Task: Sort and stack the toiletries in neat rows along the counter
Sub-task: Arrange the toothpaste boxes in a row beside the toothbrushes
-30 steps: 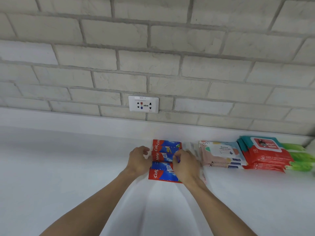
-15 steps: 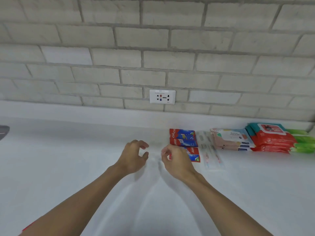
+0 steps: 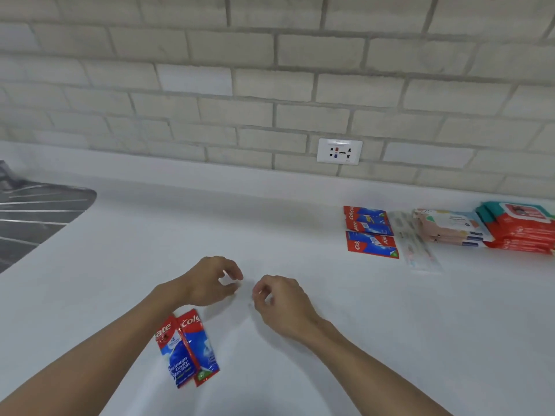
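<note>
While my left hand (image 3: 210, 280) and right hand (image 3: 282, 301) hang just above the white counter (image 3: 210, 223), close together but not touching, both have their fingers loosely curled toward the thumbs. As far as I can tell from this slightly soft view, neither one holds anything.

Two loose toothpaste sachets (image 3: 187, 349), red and blue, lie overlapping on the counter under my left wrist, their long sides pointing away from me.

Well off to my right, near the back of the counter, the sorted row runs along the wall. First come the stacked toothpaste sachets (image 3: 369, 232), in two small piles, one behind the other. Just beside them lie clear packets (image 3: 416, 244), whose contents are too blurred to make out. Next is a pile of pink wipes packs (image 3: 447, 228). Last comes a pile of red wipes packs (image 3: 522, 229) at the edge of the frame.

A white wall socket (image 3: 339, 151) sits in the pale brick wall (image 3: 270, 85) above the row. At the far left a dark ribbed surface (image 3: 36, 211) is set into the counter.
</note>
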The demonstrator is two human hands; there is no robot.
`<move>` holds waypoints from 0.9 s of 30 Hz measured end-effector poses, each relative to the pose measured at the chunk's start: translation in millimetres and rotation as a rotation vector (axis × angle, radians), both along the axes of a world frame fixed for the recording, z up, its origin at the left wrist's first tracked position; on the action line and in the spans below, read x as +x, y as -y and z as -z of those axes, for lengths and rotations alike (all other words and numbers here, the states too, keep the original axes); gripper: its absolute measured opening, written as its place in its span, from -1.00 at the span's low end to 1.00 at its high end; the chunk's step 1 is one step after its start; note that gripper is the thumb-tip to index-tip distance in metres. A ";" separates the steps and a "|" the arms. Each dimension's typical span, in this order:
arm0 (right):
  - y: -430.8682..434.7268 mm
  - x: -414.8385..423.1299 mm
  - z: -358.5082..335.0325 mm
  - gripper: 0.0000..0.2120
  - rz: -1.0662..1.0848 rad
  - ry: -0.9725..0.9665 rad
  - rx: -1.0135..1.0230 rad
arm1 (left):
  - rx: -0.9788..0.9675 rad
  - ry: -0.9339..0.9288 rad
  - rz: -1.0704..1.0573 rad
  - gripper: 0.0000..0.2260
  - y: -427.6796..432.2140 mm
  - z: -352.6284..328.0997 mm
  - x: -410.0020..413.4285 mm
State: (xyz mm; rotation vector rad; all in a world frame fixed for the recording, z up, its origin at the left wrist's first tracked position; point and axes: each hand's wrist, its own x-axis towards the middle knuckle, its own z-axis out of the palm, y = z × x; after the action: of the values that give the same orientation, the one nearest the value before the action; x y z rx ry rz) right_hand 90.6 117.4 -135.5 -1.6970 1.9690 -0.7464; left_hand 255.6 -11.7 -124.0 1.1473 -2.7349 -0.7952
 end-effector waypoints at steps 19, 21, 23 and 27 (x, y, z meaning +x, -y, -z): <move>-21.0 94.1 37.3 -0.55 0.000 -0.052 0.138 | 0.103 0.263 0.033 -0.58 5.8 23.0 71.3; -21.6 88.1 38.8 -0.61 0.042 -0.053 0.130 | 0.095 0.216 0.018 -0.61 5.7 25.2 67.5; -22.6 79.6 38.5 -0.68 0.086 -0.049 0.115 | 0.078 0.163 0.006 -0.63 5.0 28.9 62.1; -25.1 64.8 37.6 -0.69 0.138 -0.060 0.086 | 0.050 0.070 0.000 -0.70 1.8 36.2 49.7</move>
State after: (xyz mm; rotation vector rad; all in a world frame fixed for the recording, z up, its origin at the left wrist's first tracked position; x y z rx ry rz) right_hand 155.4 142.5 -173.1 -1.5637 2.1455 -0.6545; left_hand 305.3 -13.5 -160.2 1.2074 -2.7862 -0.8431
